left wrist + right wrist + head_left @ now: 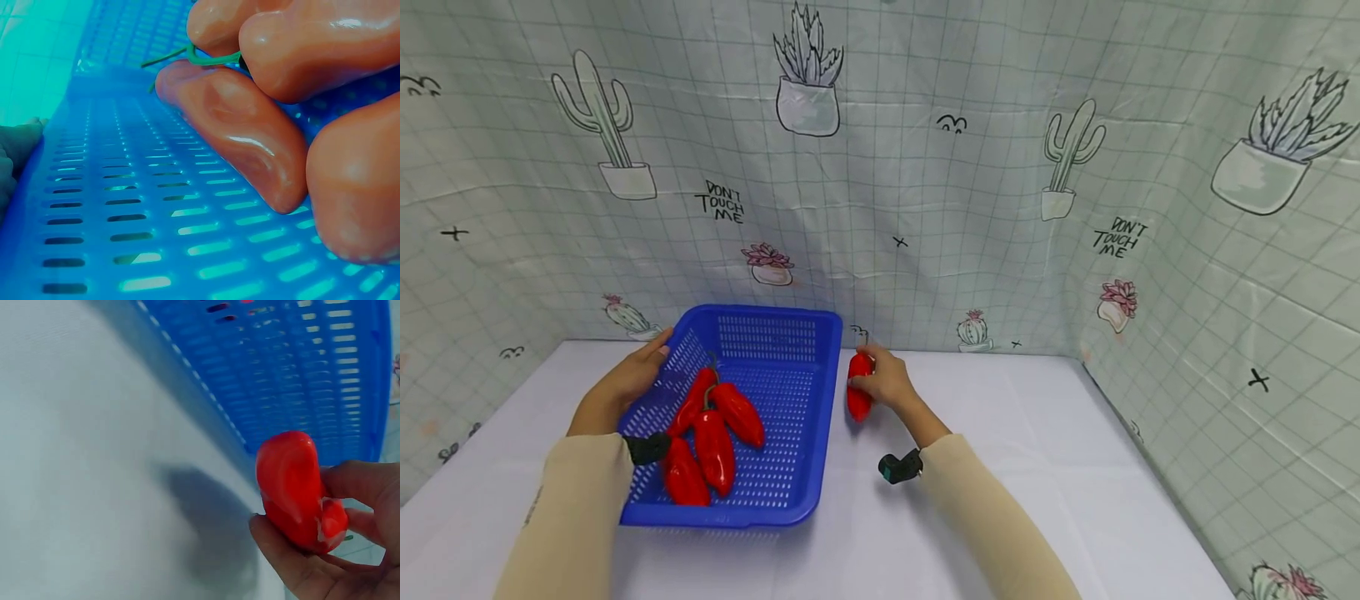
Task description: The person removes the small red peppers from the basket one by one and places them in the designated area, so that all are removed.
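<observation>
My right hand (887, 379) holds a glossy red chili pepper (860, 387) just right of the blue basket (829, 400). In the right wrist view the thumb and fingers pinch this pepper (290, 487), and its shadow falls on the white table below. My left hand (634, 375) lies along the outside of the basket's left wall, fingertips near the rim. From the left wrist, only part of that hand (19, 150) shows beyond the slotted wall (119, 200). Several red peppers (715, 450) with green stems lie in the basket's left half.
A white-covered table (1000, 467) carries the basket. Behind it and at both sides hangs a checked cloth (895, 183) printed with potted cacti and words. Black wrist devices (901, 467) stick out from both sleeves, the left one overlapping the basket's left rim.
</observation>
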Available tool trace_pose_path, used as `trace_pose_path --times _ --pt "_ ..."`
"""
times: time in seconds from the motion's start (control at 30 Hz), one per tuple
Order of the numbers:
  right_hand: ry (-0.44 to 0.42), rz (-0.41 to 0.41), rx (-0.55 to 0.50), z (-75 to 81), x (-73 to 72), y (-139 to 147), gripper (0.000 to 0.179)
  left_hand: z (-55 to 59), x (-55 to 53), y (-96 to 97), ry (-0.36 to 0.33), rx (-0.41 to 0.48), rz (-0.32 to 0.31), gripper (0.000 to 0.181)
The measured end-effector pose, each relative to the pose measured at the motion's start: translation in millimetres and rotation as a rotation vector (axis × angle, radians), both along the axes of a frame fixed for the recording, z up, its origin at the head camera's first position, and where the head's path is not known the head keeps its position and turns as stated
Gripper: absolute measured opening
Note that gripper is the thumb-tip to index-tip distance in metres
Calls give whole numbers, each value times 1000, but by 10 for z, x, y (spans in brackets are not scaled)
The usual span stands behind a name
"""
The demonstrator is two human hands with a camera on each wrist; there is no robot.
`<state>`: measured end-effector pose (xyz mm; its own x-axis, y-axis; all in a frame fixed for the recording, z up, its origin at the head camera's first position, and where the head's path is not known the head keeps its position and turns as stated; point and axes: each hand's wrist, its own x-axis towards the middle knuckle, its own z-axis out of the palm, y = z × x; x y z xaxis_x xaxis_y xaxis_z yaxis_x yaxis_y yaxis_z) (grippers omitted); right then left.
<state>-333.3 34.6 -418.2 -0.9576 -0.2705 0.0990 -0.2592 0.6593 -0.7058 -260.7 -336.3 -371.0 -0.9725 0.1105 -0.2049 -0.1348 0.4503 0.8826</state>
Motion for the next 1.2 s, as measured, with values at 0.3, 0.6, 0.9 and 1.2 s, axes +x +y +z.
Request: trace_pose_path --times 0.3,0.6,0.9,1.2 --pt "-31 16 56 -119 58 12 52 -6 4 15 12 16 -17 53" --pt "15 37 116 -168 112 45 55 3 -4 35 15 0 -13 52" --pt "-1 -21 142 -184 140 114 62 -10 -4 29 -2 2 6 52" --pt "-41 -65 117 -178 131 219 55 -9 1 13 -3 5 8 52"
